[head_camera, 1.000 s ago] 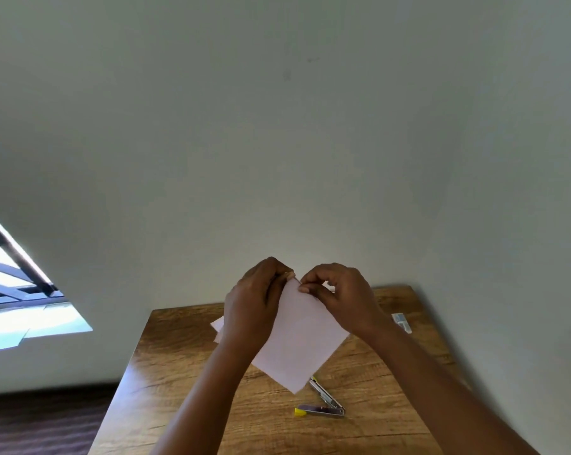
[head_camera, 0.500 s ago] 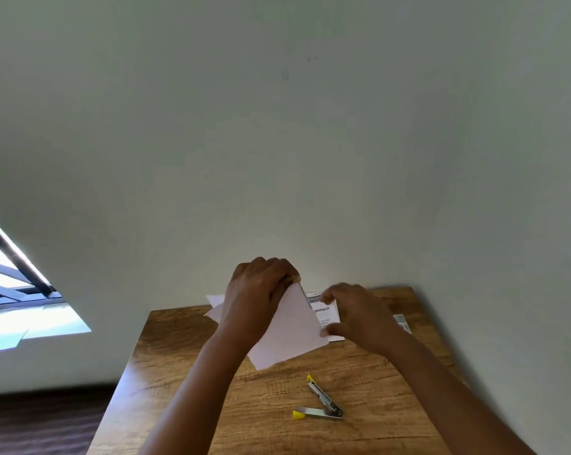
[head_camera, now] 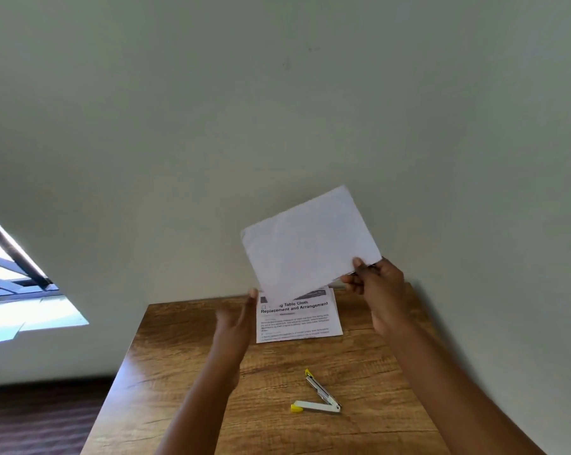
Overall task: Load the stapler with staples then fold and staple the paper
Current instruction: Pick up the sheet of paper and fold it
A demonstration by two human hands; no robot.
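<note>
right hand (head_camera: 376, 284): pinches folded paper (head_camera: 310, 241) above printed sheet (head_camera: 297, 320) | left hand (head_camera: 238, 320): fingers straight, blurred, holding nothing, left of sheet | stapler (head_camera: 320, 397): hinged open on table (head_camera: 179, 372), nearer than sheet

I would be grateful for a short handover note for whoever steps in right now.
Right hand pinches the folded paper by its lower right corner, lifted above the table.
Left hand is open, blurred, holding nothing.
The stapler lies swung open near the table's front; a printed sheet lies flat at the back.
Done: the fold. Left: stapling; whether staples are loaded I cannot tell.
</note>
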